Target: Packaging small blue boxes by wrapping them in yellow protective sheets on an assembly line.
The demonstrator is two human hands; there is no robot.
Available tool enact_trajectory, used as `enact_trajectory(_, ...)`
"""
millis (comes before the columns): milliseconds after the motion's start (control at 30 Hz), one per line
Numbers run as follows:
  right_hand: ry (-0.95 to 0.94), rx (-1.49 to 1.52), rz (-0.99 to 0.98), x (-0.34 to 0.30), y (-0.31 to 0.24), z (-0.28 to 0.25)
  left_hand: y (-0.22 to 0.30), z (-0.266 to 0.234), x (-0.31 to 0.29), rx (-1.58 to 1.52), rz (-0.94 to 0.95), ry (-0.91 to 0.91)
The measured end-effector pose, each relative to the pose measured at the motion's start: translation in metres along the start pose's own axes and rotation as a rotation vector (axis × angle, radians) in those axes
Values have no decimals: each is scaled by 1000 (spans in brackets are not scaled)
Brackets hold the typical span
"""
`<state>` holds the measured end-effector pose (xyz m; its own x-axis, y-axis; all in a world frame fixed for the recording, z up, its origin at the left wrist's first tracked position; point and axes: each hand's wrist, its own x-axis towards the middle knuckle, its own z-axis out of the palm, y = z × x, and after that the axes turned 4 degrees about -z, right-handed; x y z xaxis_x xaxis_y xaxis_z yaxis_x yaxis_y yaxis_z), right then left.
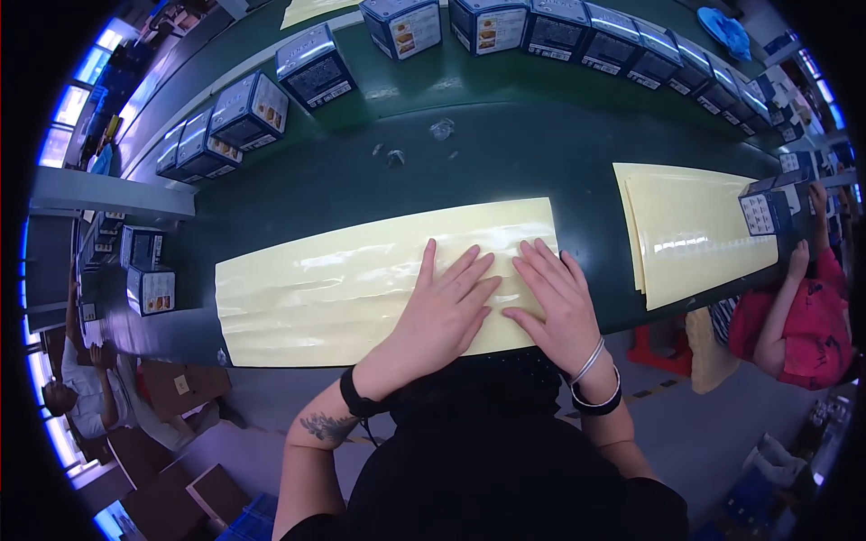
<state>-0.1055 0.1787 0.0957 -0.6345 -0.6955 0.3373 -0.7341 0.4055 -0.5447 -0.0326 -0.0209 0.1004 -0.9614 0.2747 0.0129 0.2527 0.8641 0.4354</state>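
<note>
A long, glossy, pale yellow sheet (307,288) lies flat along the near edge of the dark green table, with slight ripples across it. My left hand (448,296) rests on it right of the middle, palm down, fingers stretched out and spread. Close beside it, my right hand (555,296) lies near the sheet's right end with its fingers extended. Neither hand grips anything. Part of the sheet is hidden under both hands.
Blue boxes (311,68) stand in a curved row along the far side. More yellow sheets (695,234) lie stacked at the right, with a box (765,213) on them. Crumpled clear bits (395,159) lie mid-table. A co-worker in red (798,329) sits at the right.
</note>
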Motion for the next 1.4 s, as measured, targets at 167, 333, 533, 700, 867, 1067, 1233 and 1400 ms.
enact_trajectory(167, -38, -12, -12, -9, 17, 7, 7, 31, 5, -78, -92, 263)
enact_trajectory(333, -61, 1, -8, -15, 19, 1, 7, 31, 11, -37, -8, 227)
enact_trajectory(533, -27, 13, 5, -18, 21, 7, 12, 40, 22, -185, 19, 280)
enact_trajectory(700, 11, 31, 7, -22, 22, 13, 7, 43, 19, -168, 69, 334)
enact_trajectory(867, 2, 23, 0, -17, 20, 11, 4, 44, 13, -164, 102, 387)
enact_trajectory(1067, -9, 17, -1, -13, 22, 12, -1, 42, 13, -231, 107, 398)
enact_trajectory(1233, -8, 7, 25, -12, 22, 11, -3, 1, 18, -427, -6, 320)
enact_trajectory(1400, 28, -38, 88, -19, 31, 8, -41, -104, 60, -254, -107, 273)
